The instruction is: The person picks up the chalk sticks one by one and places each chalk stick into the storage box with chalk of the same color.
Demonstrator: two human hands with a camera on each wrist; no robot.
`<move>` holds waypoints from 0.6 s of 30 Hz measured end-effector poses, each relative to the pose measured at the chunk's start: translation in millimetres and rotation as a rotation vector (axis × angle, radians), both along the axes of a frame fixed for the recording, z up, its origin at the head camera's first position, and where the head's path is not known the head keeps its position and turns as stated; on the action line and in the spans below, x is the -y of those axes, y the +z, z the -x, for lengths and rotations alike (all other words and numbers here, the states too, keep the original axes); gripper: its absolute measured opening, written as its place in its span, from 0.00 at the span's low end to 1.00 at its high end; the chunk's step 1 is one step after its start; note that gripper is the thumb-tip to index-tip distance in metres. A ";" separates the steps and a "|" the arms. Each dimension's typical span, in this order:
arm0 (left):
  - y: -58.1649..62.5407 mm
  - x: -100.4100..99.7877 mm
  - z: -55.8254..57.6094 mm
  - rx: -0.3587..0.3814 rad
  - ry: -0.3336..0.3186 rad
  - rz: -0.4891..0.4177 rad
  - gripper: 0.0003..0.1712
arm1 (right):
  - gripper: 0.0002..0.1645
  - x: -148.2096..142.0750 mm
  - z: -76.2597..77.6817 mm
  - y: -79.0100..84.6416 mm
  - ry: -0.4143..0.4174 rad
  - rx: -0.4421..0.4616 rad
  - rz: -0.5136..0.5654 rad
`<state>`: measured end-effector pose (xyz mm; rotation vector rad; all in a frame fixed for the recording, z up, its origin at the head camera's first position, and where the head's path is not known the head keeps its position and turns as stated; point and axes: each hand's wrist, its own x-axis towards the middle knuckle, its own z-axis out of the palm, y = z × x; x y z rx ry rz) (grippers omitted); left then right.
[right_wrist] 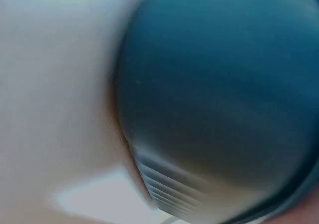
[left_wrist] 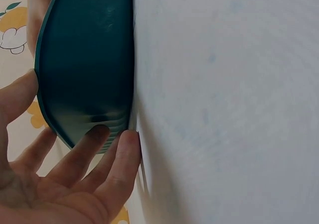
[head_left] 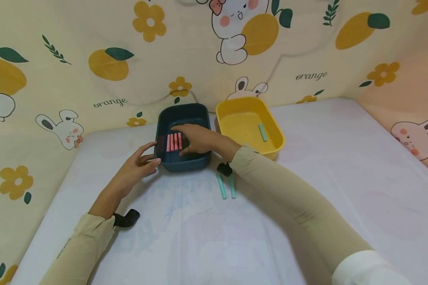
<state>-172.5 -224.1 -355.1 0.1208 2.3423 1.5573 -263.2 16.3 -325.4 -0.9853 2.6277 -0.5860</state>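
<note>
Several pink chalk sticks (head_left: 174,142) lie side by side in the dark blue basin (head_left: 185,164). My right hand (head_left: 199,138) reaches over the basin's right rim, its thumb and fingers spread apart around the right end of the pink row. At the basin's left side, my left hand (head_left: 137,168) has its fingers loosely extended, fingertips right at the wall and rim. The left wrist view shows those fingers (left_wrist: 122,167) beside the ribbed end of the basin. In the right wrist view only the basin's outer wall (right_wrist: 214,84) shows, blurred; the right fingers are hidden.
Right of the blue basin stands a yellow basin (head_left: 278,136) with one mint-green stick (head_left: 262,132) inside. Two more mint-green sticks (head_left: 222,187) lie on the white tabletop (head_left: 199,237) under my right wrist. A patterned cloth wall (head_left: 185,43) rises directly behind both basins.
</note>
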 end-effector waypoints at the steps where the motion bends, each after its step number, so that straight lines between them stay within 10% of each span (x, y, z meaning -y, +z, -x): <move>1: 0.3 0.2 -0.1 0.002 0.001 0.000 0.43 | 0.52 -1.7 -1.7 0.1 -0.001 0.000 0.006; 18: 1.1 0.8 0.9 0.025 0.029 0.014 0.45 | 0.52 -38.0 -25.8 9.5 -0.075 0.064 0.181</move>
